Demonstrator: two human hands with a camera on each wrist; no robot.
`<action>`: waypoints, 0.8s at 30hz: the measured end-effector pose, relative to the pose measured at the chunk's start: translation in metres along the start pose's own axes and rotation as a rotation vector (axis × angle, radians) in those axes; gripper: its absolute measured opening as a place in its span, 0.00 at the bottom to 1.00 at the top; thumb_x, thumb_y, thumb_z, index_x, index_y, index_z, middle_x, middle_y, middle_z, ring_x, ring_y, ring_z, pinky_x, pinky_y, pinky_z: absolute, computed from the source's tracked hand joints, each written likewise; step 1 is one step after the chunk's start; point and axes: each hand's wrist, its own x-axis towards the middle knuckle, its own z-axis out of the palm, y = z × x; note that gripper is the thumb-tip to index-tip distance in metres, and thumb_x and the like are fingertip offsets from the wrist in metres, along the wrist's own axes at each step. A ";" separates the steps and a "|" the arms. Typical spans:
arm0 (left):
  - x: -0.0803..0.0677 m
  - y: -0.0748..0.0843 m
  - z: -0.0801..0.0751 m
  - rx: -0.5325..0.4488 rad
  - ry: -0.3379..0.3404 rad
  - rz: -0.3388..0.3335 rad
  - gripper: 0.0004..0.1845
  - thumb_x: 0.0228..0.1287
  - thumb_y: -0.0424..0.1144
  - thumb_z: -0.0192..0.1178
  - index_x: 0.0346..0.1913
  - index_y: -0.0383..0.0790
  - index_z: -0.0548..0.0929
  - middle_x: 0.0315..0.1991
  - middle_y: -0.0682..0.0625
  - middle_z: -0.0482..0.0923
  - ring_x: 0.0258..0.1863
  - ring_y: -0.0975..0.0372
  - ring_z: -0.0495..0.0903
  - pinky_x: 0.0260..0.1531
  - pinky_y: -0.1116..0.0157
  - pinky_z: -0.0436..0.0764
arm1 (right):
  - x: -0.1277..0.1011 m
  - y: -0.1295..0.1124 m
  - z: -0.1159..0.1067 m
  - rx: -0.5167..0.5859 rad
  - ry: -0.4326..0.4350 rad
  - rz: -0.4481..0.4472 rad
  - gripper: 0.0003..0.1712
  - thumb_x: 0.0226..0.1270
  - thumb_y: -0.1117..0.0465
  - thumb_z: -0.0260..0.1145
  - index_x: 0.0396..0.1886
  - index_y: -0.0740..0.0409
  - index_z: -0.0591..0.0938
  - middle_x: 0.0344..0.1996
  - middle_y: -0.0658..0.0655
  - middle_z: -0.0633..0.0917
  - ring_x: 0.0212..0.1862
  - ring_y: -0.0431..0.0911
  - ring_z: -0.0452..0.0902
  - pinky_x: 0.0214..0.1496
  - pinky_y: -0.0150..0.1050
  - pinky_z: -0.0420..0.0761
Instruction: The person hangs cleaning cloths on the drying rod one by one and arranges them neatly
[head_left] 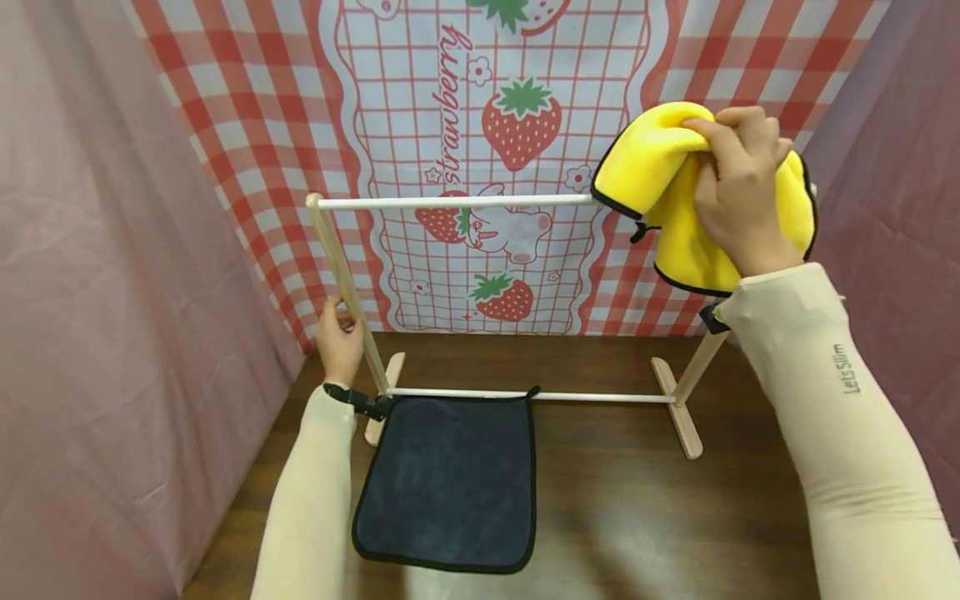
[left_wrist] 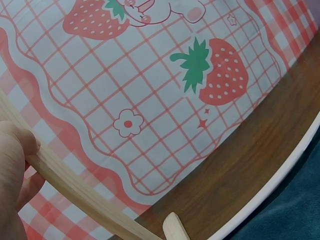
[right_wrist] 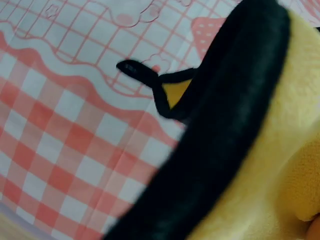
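Observation:
My left hand (head_left: pixel 339 346) grips the left wooden post (head_left: pixel 339 267) of a small rack partway up; in the left wrist view the fingers (left_wrist: pixel 20 142) lie against the post. At the right end of the white top rail (head_left: pixel 465 202), my right hand (head_left: pixel 742 187) pinches a folded part of a yellow towel (head_left: pixel 648 162) with black edging. The towel drapes over the rail there and hides that end of it. A black hanging loop (right_wrist: pixel 137 72) sticks out past the edging in the right wrist view.
A dark towel (head_left: pixel 450 483) hangs from the lower white rail (head_left: pixel 600 397) on its left half and spreads toward me over the brown table (head_left: pixel 615 517). Wooden feet (head_left: pixel 678 412) support the rack. Behind stands a strawberry-print cloth (head_left: pixel 517 275), with pink curtains (head_left: pixel 112 292) at both sides.

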 end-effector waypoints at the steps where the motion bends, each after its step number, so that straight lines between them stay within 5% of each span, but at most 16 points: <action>1: 0.000 0.000 0.000 -0.002 -0.001 0.000 0.23 0.60 0.19 0.60 0.60 0.26 0.75 0.42 0.28 0.78 0.43 0.40 0.80 0.45 0.47 0.82 | 0.001 0.002 0.001 -0.008 -0.009 -0.002 0.16 0.76 0.65 0.53 0.50 0.70 0.84 0.45 0.71 0.75 0.47 0.68 0.65 0.50 0.49 0.53; 11: 0.002 -0.001 0.000 -0.002 0.000 0.009 0.24 0.60 0.19 0.61 0.60 0.27 0.75 0.42 0.29 0.78 0.43 0.40 0.80 0.45 0.48 0.82 | 0.008 0.021 0.012 -0.092 -0.111 0.008 0.18 0.79 0.64 0.50 0.55 0.71 0.81 0.48 0.72 0.74 0.47 0.69 0.63 0.47 0.52 0.50; 24: -0.001 -0.001 0.000 -0.001 0.013 0.020 0.23 0.58 0.18 0.60 0.58 0.25 0.75 0.41 0.28 0.79 0.42 0.39 0.81 0.44 0.47 0.82 | 0.007 0.027 0.020 -0.222 -0.386 0.061 0.23 0.81 0.59 0.47 0.67 0.67 0.72 0.54 0.73 0.69 0.52 0.68 0.59 0.50 0.61 0.51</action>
